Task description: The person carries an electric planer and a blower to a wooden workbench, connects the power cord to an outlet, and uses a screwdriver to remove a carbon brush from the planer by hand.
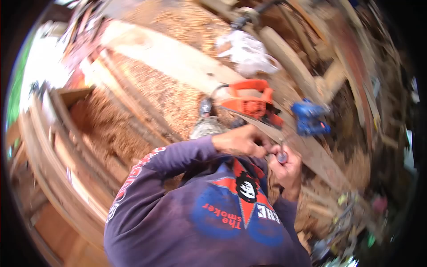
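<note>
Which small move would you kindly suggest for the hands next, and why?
I would probably bring the left hand in to steady the small item, since the right hand already has it in its grip and the left is right beside it. Blur hides exactly what the item is, so a gentle touch seems wise.

Left hand [244, 140], right hand [288, 168] close together before torso [222, 187]; both curled; left arm [178, 156] bent.

Object [281, 157] partly hidden in hands [289, 170]
</note>
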A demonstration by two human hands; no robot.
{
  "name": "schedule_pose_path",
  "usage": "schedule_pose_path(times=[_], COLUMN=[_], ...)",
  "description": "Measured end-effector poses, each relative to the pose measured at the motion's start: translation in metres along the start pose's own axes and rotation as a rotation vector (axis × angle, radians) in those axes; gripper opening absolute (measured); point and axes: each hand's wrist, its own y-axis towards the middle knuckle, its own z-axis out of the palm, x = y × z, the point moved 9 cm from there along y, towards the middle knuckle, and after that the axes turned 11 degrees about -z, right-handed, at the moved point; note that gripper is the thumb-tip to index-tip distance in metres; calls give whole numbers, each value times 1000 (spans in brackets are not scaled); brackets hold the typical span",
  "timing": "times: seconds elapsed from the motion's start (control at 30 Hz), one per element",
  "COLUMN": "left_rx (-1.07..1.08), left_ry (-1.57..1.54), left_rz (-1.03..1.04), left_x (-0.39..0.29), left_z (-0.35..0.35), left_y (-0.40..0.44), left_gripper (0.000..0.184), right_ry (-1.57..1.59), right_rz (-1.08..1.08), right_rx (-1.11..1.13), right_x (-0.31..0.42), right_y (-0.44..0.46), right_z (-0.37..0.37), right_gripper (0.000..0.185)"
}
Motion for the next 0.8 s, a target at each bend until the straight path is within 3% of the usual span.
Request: schedule_pose_path(times=[0.1, 0.2, 0.33, 0.5, 0.6, 0.73, 0.8], left_rx=[-160, -248, -478, -660, -628, -676, -590], left_ry=[-65, -335, -474, -709, -1018, -958, -984], left_rz=[24, 124, 165, 318, 376, 476, 467], left_x=[6, 13, 41, 94, 122, 138, 143], left_z=[-4, 4, 18, 48, 69, 78, 85], left_y=[-17, -32, -59, -95, -117, -147, -163], left_gripper=[31, 18, 12, 18, 14, 14, 12], right_ry=[258, 353, 337, 291, 230, 179, 154], right_rz=[118, 60, -42, -136, -216, -239, -295], right_rx=[49, 63, 237, 628, 782, 883, 892], right_x=[-33, -37, -27, -10, 9, 12, 19], right_y=[-5, -5, 6, -3, -17, -37, -45], right_z=[15, 21, 45, 93, 125, 157, 169], right_gripper=[9, 6, 4, 9, 8, 5, 4])
